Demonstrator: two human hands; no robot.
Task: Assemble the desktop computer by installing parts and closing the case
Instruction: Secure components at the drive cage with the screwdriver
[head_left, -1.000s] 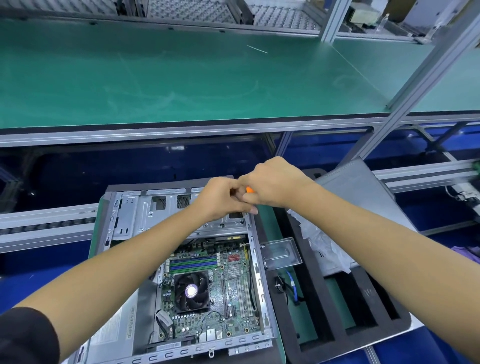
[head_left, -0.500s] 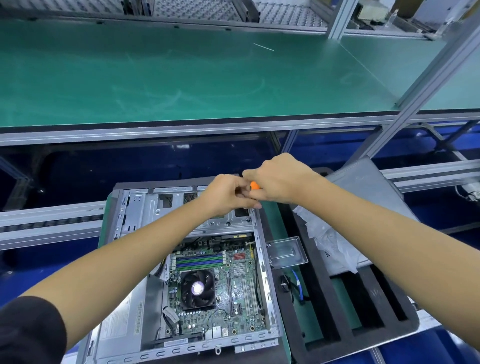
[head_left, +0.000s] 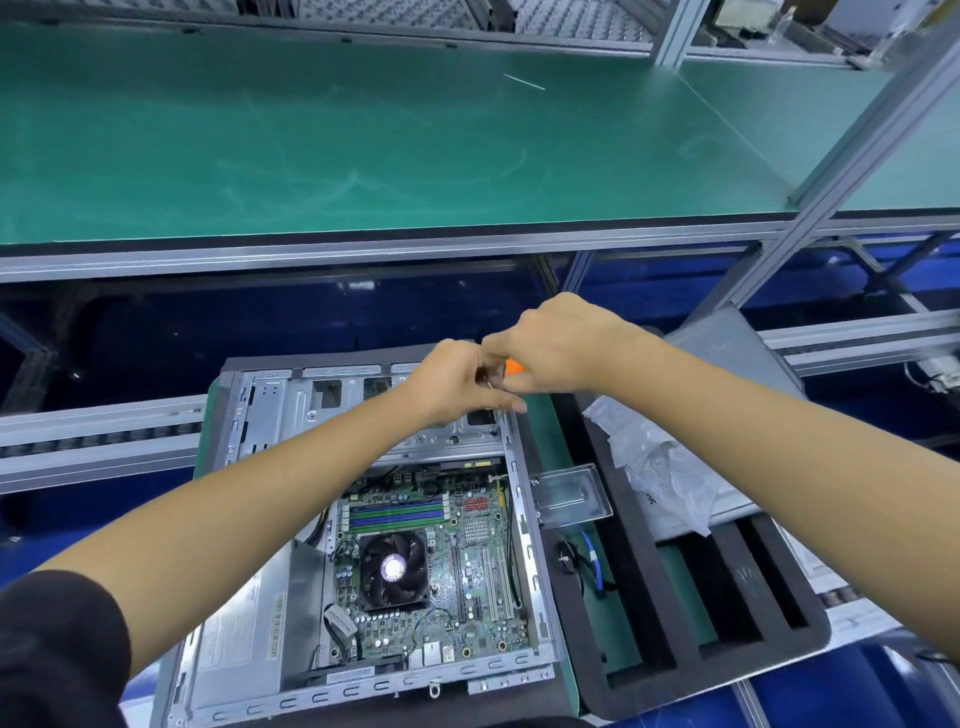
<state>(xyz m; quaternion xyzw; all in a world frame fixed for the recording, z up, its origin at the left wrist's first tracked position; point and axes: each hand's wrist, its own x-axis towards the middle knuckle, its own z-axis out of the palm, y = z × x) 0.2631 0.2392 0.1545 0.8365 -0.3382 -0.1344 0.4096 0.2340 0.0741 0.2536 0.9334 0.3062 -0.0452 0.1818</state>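
Green counter (head_left: 363, 145) fills the far side; below it the open case (head_left: 291, 431) lies flat with its board exposed. Both hands have held at the case's far right corner over the last second, barely shifting. Right hand (head_left: 561, 345) grips an orange-handled screwdriver (head_left: 514, 368); left hand (head_left: 457, 382) pinches its shaft. Probably a screw is still being driven.

The open metal computer case (head_left: 270, 519) lies on the conveyor, with the green motherboard (head_left: 441, 561) inside it. Just right of the case lies the black foam tray (head_left: 675, 660), holding a clear plastic box (head_left: 569, 496) at its left edge.
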